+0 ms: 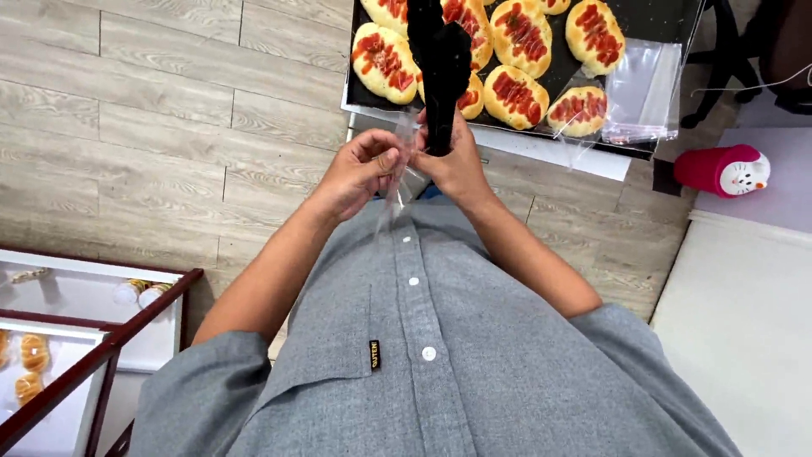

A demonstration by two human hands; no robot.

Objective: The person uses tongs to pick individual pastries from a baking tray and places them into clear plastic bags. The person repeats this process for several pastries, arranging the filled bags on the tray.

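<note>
1. Left hand (359, 169) sat at 9 o'clock of the right, fingers curled in, thumb and forefinger pinching the edge of a clear bag (404, 173), likely to pull its mouth open.
2. Right hand (457, 165) gripped black tongs (440, 68), fingers wrapped tight, tips aimed at 12 o'clock so they stayed ready over the food.
3. The bag hung between both hands, just above the grey shirt (440, 355).
4. Buns (516, 93) filled a dark tray (660, 17) at 12 o'clock, spare bags (644, 93) at its 3 o'clock edge.
</note>
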